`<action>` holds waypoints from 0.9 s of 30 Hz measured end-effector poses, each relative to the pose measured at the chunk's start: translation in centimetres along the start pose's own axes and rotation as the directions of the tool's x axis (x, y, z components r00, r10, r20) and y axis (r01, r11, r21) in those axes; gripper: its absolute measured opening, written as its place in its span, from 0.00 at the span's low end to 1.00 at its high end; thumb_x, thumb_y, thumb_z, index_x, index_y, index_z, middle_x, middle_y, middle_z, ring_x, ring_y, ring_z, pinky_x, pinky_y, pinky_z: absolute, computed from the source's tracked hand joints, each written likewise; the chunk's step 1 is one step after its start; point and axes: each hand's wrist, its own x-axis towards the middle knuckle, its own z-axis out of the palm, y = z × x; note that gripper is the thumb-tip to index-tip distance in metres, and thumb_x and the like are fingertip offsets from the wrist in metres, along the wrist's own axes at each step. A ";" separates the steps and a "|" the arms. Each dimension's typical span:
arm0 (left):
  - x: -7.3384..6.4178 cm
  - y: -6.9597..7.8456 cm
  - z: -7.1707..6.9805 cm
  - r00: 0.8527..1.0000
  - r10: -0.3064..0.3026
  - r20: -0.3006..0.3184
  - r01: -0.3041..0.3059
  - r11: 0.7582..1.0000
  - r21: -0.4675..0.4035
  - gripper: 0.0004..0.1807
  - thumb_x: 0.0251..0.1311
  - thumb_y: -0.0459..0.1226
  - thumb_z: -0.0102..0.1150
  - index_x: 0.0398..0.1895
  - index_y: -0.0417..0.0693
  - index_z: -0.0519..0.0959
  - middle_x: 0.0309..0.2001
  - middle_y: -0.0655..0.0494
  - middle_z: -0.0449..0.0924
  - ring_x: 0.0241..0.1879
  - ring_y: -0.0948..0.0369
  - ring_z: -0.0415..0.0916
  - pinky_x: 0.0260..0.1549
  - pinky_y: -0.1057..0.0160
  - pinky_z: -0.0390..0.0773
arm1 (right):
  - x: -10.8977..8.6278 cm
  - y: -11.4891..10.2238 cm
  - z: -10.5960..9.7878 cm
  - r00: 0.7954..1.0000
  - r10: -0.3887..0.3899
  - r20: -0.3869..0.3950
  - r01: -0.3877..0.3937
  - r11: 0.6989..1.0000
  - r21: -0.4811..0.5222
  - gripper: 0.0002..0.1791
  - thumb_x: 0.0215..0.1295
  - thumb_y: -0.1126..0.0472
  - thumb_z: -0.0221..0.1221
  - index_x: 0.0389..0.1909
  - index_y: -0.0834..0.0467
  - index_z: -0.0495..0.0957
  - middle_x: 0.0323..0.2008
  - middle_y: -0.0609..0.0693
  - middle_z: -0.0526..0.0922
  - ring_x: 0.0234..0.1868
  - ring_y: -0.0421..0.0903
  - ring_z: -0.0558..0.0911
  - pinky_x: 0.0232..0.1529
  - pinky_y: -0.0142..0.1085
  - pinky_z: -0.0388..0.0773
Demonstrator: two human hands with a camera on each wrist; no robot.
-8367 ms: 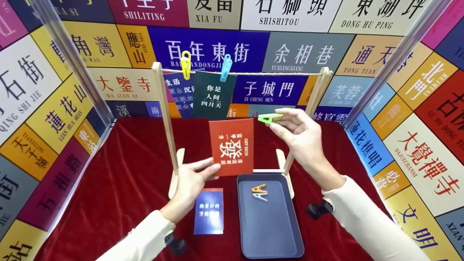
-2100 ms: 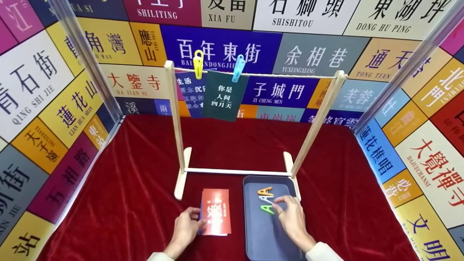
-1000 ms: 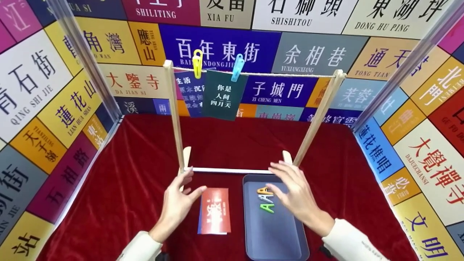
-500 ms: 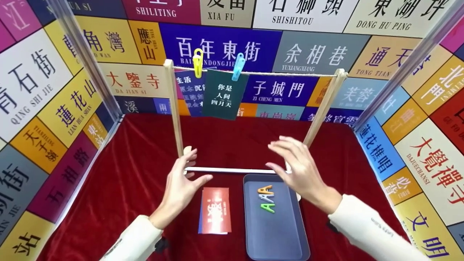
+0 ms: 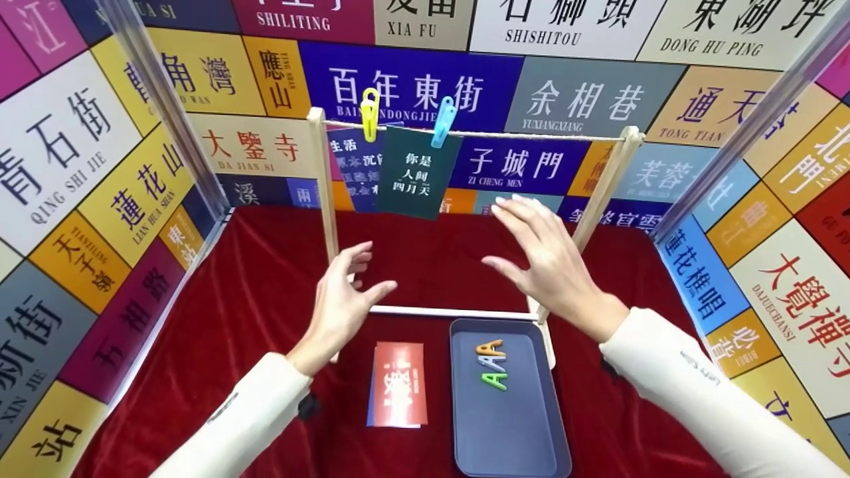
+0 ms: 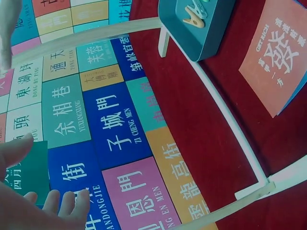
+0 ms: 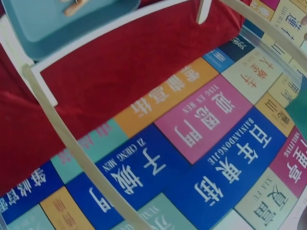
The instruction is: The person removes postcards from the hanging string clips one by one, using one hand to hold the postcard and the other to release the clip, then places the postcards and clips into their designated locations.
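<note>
My left hand (image 5: 342, 302) is raised in front of the wooden rack's left post, fingers loosely bent and holding nothing. The right hand (image 5: 551, 262), also holding nothing, hovers below the cord near the right post, thumb apart from the fingers. On the cord, a blue clothespin (image 5: 443, 123) clips a dark green card (image 5: 418, 174). Left of it a yellow clothespin (image 5: 370, 116) clips a blue-purple card (image 5: 355, 174), partly covered by the green one. Below lies a red card (image 5: 400, 385) over a blue card (image 5: 371, 405). The tray (image 5: 511, 438) holds orange (image 5: 490, 347), pale (image 5: 491, 362) and green (image 5: 495, 380) clothespins.
The wooden rack (image 5: 325, 192) stands on a dark red velvet cloth (image 5: 226, 345). Behind it is a wall (image 5: 571, 93) of coloured name signs, with similar side panels and clear corner posts.
Since the oldest frame, the red card has been laid on the blue card and the green clothespin put in the tray. Both bare hands have since risen toward the cord.
</note>
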 end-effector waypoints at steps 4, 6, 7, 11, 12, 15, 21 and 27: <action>0.8 0.5 0.0 1.000 -0.012 0.021 0.011 1.000 0.021 0.40 0.48 0.34 0.78 0.67 0.46 0.72 0.59 0.45 0.79 0.58 0.51 0.77 0.55 0.54 0.84 | 1.4 0.2 -0.2 1.000 -0.026 -0.004 0.025 1.000 -0.009 0.34 0.64 0.49 0.66 0.65 0.65 0.73 0.64 0.60 0.77 0.69 0.58 0.71 0.75 0.47 0.66; 1.2 0.7 -0.1 1.000 -0.009 0.019 0.008 1.000 0.026 0.41 0.47 0.34 0.79 0.67 0.46 0.72 0.59 0.45 0.78 0.59 0.51 0.76 0.55 0.54 0.84 | 2.1 0.3 -0.3 0.999 -0.037 -0.004 0.037 0.999 -0.011 0.35 0.64 0.50 0.67 0.65 0.65 0.72 0.64 0.60 0.76 0.69 0.59 0.71 0.76 0.46 0.65; 1.4 0.8 -0.1 1.000 -0.005 0.016 0.004 1.000 0.028 0.42 0.46 0.34 0.79 0.67 0.45 0.71 0.59 0.45 0.78 0.59 0.51 0.76 0.55 0.54 0.84 | 2.5 0.4 -0.3 0.999 -0.040 -0.004 0.040 0.999 -0.013 0.35 0.63 0.50 0.67 0.66 0.65 0.71 0.65 0.60 0.75 0.69 0.59 0.70 0.76 0.46 0.65; 2.4 1.2 -0.2 1.000 0.010 0.006 -0.010 0.999 0.037 0.43 0.46 0.34 0.80 0.68 0.45 0.70 0.60 0.44 0.77 0.60 0.51 0.76 0.55 0.55 0.84 | 3.7 0.5 -0.5 0.999 -0.038 -0.003 0.038 0.999 -0.003 0.39 0.60 0.52 0.70 0.67 0.66 0.69 0.66 0.61 0.73 0.70 0.59 0.69 0.78 0.45 0.63; 2.7 1.3 -0.3 1.000 0.009 0.004 -0.010 0.999 0.040 0.43 0.46 0.34 0.80 0.68 0.45 0.70 0.60 0.44 0.76 0.60 0.51 0.75 0.55 0.55 0.84 | 4.1 0.6 -0.5 0.999 -0.033 -0.003 0.033 0.999 -0.002 0.40 0.59 0.52 0.71 0.68 0.66 0.68 0.67 0.62 0.72 0.70 0.59 0.69 0.78 0.45 0.62; 3.4 1.4 -0.2 1.000 0.006 -0.007 -0.006 0.999 0.052 0.43 0.46 0.35 0.80 0.68 0.45 0.70 0.60 0.44 0.76 0.60 0.51 0.75 0.55 0.56 0.84 | 5.1 0.6 -0.5 1.000 -0.013 0.002 0.013 1.000 0.007 0.42 0.58 0.52 0.72 0.68 0.66 0.67 0.67 0.62 0.71 0.71 0.59 0.68 0.79 0.45 0.60; 4.6 1.5 -0.2 1.000 -0.005 -0.027 0.006 0.999 0.034 0.43 0.47 0.36 0.79 0.68 0.44 0.70 0.60 0.44 0.75 0.60 0.50 0.75 0.56 0.56 0.83 | 7.2 0.9 -0.3 1.000 0.013 0.009 -0.013 1.000 0.019 0.43 0.58 0.51 0.71 0.70 0.65 0.65 0.68 0.62 0.70 0.70 0.58 0.67 0.78 0.45 0.61; 5.5 1.9 -0.2 0.999 0.010 -0.034 -0.009 0.999 0.035 0.42 0.49 0.37 0.79 0.68 0.44 0.69 0.61 0.44 0.74 0.60 0.51 0.74 0.55 0.56 0.84 | 8.9 1.1 -0.2 0.999 0.035 0.031 -0.035 0.999 0.002 0.45 0.58 0.48 0.70 0.70 0.66 0.64 0.67 0.63 0.70 0.69 0.58 0.68 0.78 0.44 0.62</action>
